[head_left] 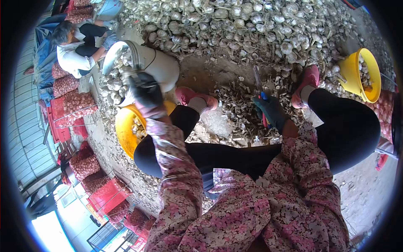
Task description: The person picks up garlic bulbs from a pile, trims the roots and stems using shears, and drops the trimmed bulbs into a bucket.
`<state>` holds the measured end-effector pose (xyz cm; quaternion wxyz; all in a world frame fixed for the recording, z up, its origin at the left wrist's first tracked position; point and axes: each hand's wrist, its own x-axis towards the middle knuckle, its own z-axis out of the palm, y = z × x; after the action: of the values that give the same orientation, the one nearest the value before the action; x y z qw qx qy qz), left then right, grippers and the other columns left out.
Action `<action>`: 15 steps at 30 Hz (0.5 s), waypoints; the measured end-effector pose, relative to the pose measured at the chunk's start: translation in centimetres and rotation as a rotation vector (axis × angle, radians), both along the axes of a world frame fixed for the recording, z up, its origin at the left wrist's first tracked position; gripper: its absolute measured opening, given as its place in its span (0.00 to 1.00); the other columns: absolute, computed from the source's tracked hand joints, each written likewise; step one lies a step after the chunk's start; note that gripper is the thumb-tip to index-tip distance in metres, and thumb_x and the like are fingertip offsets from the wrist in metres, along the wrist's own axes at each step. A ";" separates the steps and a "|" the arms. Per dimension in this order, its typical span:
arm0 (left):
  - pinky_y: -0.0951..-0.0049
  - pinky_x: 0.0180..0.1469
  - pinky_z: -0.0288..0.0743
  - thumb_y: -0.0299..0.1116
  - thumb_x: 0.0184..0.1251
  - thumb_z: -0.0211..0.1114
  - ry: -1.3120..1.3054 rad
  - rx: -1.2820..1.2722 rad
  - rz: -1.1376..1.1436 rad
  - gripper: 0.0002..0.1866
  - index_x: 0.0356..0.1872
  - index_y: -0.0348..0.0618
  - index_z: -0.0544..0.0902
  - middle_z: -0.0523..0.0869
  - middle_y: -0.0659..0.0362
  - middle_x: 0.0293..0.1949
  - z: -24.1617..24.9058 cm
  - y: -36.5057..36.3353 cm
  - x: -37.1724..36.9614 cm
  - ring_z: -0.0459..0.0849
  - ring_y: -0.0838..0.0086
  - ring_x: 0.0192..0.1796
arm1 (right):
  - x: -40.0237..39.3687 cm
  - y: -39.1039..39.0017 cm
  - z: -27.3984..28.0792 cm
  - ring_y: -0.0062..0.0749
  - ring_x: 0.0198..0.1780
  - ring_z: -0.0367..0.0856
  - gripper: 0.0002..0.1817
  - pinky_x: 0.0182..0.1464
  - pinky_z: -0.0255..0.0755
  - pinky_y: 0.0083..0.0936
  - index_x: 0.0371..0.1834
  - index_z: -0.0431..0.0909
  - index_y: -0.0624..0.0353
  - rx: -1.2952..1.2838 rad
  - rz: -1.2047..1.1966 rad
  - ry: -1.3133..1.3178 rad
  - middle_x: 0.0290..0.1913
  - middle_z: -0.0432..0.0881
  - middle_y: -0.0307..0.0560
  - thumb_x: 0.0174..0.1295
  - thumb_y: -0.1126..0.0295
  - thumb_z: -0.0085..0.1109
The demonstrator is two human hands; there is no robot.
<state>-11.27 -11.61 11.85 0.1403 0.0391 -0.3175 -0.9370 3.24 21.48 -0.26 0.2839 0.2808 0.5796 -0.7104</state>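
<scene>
My left hand (146, 90), in a dark glove, is over the near edge of a white bucket (161, 67) heaped with garlic bulbs (115, 87). Motion smears its fingers, so what they hold, if anything, does not show. In a dark green glove, my right hand (270, 111) is wrapped round the handles of a pair of shears (257, 77). Their metal blades point away from me, and red and blue show on the grips. Trimmed stalks and roots (239, 109) litter the ground beneath the shears.
A large garlic heap (252, 29) spreads ahead. One yellow bucket (124, 132) stands by my left knee, another yellow bucket (348, 73) at the right; both contain garlic. A person (75, 56) sits at the far left. Red mesh sacks (65, 85) line the left side.
</scene>
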 end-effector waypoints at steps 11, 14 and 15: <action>0.67 0.39 0.80 0.36 0.63 0.60 -0.485 -1.634 -0.791 0.20 0.54 0.37 0.76 0.84 0.55 0.44 -20.6 10.0 -3.7 0.85 0.63 0.38 | -1.7 0.3 1.4 0.28 0.28 0.80 0.22 0.36 0.79 0.30 0.46 0.72 0.56 -0.333 -0.182 -0.216 0.28 0.78 0.40 0.60 0.50 0.60; 0.63 0.39 0.81 0.36 0.61 0.65 -0.798 -0.454 -0.574 0.22 0.53 0.37 0.75 0.81 0.49 0.46 -30.5 10.7 -8.3 0.85 0.56 0.38 | -1.9 -0.4 0.5 0.26 0.28 0.79 0.19 0.33 0.78 0.29 0.42 0.73 0.57 -0.273 -0.284 -0.221 0.27 0.77 0.38 0.60 0.53 0.62; 0.63 0.39 0.81 0.36 0.61 0.65 -0.807 -0.450 -0.582 0.22 0.53 0.37 0.75 0.81 0.49 0.46 -32.7 10.5 -9.6 0.85 0.56 0.38 | -1.9 -0.5 0.2 0.25 0.28 0.78 0.18 0.33 0.78 0.28 0.41 0.74 0.57 -0.254 -0.342 -0.221 0.27 0.77 0.37 0.60 0.55 0.62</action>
<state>-20.86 -1.12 -20.87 -0.2526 0.2751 -0.5365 -0.7568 1.33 21.01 -0.04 0.2540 0.4128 0.3950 -0.7804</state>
